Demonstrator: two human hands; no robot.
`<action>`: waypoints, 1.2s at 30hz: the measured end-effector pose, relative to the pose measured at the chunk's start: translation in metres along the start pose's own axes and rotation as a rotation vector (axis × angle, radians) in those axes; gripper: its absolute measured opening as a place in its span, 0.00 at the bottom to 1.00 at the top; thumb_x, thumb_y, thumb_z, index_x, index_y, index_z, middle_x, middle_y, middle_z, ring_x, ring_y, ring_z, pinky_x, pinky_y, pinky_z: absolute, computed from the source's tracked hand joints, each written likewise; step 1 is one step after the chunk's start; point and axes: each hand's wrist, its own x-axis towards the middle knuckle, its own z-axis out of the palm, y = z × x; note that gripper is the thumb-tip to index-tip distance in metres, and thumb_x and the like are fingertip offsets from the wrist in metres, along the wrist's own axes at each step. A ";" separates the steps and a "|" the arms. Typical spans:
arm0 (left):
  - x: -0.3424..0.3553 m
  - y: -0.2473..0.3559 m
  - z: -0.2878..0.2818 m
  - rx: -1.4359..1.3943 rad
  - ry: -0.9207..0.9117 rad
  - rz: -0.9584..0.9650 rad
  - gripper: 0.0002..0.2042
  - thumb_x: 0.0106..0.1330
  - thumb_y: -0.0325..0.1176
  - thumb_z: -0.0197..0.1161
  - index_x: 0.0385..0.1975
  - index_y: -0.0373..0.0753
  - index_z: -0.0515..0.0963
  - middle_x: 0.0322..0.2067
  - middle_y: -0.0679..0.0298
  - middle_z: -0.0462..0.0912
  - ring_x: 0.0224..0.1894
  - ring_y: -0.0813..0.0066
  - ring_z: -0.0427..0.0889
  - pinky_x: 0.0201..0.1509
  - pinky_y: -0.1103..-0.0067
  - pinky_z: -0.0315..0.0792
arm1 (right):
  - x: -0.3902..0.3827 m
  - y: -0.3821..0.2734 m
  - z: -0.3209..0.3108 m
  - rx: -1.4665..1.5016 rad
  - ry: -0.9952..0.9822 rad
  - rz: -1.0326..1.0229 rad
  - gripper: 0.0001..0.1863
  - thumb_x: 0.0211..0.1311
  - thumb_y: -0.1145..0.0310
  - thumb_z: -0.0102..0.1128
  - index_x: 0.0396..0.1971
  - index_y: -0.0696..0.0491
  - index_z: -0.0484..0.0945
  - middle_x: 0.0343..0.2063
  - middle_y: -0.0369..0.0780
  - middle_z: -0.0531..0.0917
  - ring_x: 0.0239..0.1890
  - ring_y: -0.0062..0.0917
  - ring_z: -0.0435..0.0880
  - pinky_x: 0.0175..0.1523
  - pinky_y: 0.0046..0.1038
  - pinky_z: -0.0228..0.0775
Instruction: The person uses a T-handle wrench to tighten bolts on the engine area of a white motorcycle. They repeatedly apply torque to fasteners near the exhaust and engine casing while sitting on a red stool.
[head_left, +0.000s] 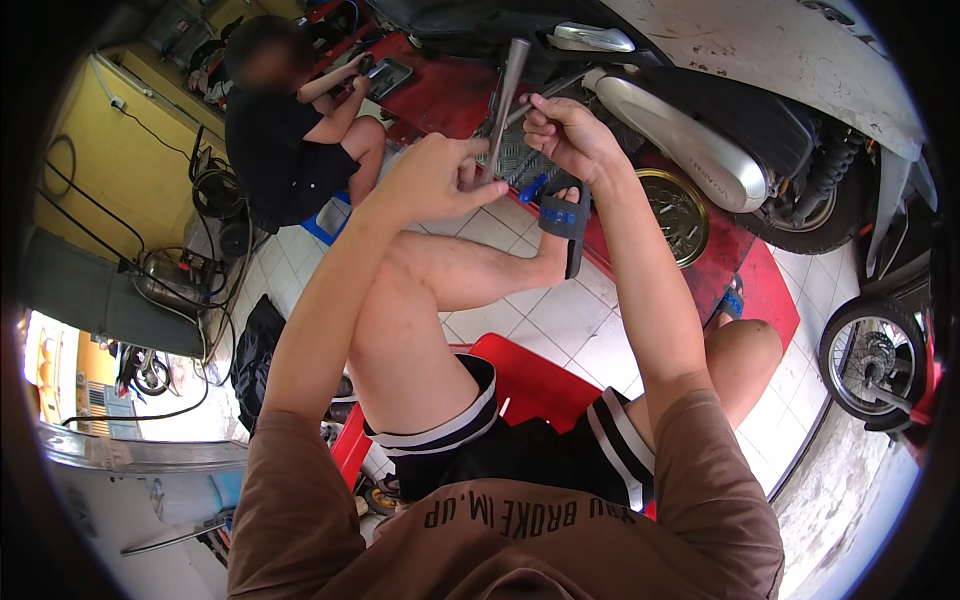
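My left hand (445,175) is closed loosely round the lower part of an upright steel bar (510,75), wider at its top end. Just right of the bar, my right hand (565,140) has thumb and forefinger pinched by a thin dark rod (520,112); whether it grips the rod or something smaller is unclear. Below the hands are a blue-handled tool (533,188) and a metal plate (503,160), both partly hidden. A round brass-coloured tray (672,247) of small metal parts lies right of my right forearm.
A scooter (680,130) stands ahead on a red platform (766,300). A co-worker (280,150) sits at left, both hands on a small object. I sit on a red stool (530,380). A wheel (865,360) is at right; hoses and a compressor tank (165,270) are at left.
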 end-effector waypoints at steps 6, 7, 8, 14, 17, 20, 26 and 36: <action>0.000 0.032 -0.004 -0.147 0.165 0.147 0.32 0.53 0.40 0.67 0.60 0.38 0.67 0.12 0.66 0.74 0.12 0.78 0.65 0.20 0.81 0.62 | -0.002 0.002 -0.003 -0.003 0.020 0.018 0.09 0.65 0.73 0.52 0.24 0.59 0.72 0.18 0.35 0.71 0.20 0.17 0.65 0.27 0.20 0.58; 0.002 0.022 0.000 -0.126 0.235 0.073 0.32 0.53 0.40 0.68 0.60 0.38 0.68 0.12 0.65 0.74 0.12 0.78 0.65 0.20 0.81 0.62 | -0.001 0.004 -0.001 -0.012 0.040 0.018 0.09 0.65 0.73 0.52 0.24 0.58 0.72 0.18 0.34 0.71 0.20 0.17 0.65 0.27 0.20 0.58; 0.002 0.014 0.002 -0.105 0.305 -0.001 0.32 0.53 0.40 0.68 0.59 0.38 0.69 0.12 0.65 0.74 0.13 0.78 0.65 0.20 0.80 0.62 | -0.001 0.008 0.001 -0.022 0.059 0.018 0.09 0.65 0.72 0.52 0.25 0.58 0.72 0.18 0.34 0.72 0.20 0.17 0.65 0.27 0.20 0.58; -0.004 0.003 -0.001 0.006 -0.056 0.043 0.23 0.56 0.36 0.64 0.54 0.39 0.74 0.13 0.64 0.72 0.14 0.76 0.68 0.21 0.78 0.63 | 0.000 0.010 0.004 -0.047 0.115 -0.002 0.06 0.64 0.72 0.52 0.33 0.60 0.74 0.19 0.34 0.73 0.21 0.17 0.67 0.27 0.19 0.60; -0.001 0.016 -0.004 -0.056 0.038 0.135 0.24 0.57 0.35 0.64 0.55 0.42 0.74 0.13 0.64 0.73 0.14 0.75 0.68 0.22 0.79 0.63 | 0.002 0.006 0.000 -0.025 0.126 -0.032 0.07 0.65 0.72 0.52 0.36 0.61 0.74 0.19 0.34 0.73 0.21 0.17 0.67 0.27 0.19 0.60; -0.001 0.020 -0.006 -0.059 0.161 0.097 0.24 0.57 0.34 0.63 0.57 0.44 0.73 0.14 0.64 0.73 0.15 0.75 0.69 0.23 0.79 0.64 | 0.002 0.004 0.000 -0.030 0.122 -0.057 0.08 0.65 0.72 0.51 0.37 0.61 0.73 0.20 0.34 0.73 0.21 0.17 0.67 0.27 0.19 0.60; -0.002 -0.004 0.004 0.054 0.125 -0.079 0.26 0.57 0.35 0.61 0.59 0.46 0.69 0.15 0.62 0.77 0.18 0.63 0.76 0.25 0.72 0.69 | 0.003 0.003 -0.002 -0.030 0.068 -0.088 0.09 0.66 0.71 0.52 0.39 0.62 0.72 0.20 0.34 0.72 0.21 0.17 0.67 0.28 0.19 0.61; 0.000 0.026 -0.002 -0.046 0.319 0.039 0.19 0.58 0.32 0.61 0.52 0.43 0.77 0.17 0.63 0.76 0.17 0.71 0.73 0.23 0.77 0.65 | 0.000 -0.005 -0.004 0.006 0.098 -0.074 0.08 0.67 0.71 0.50 0.39 0.61 0.71 0.20 0.33 0.71 0.21 0.16 0.65 0.27 0.19 0.60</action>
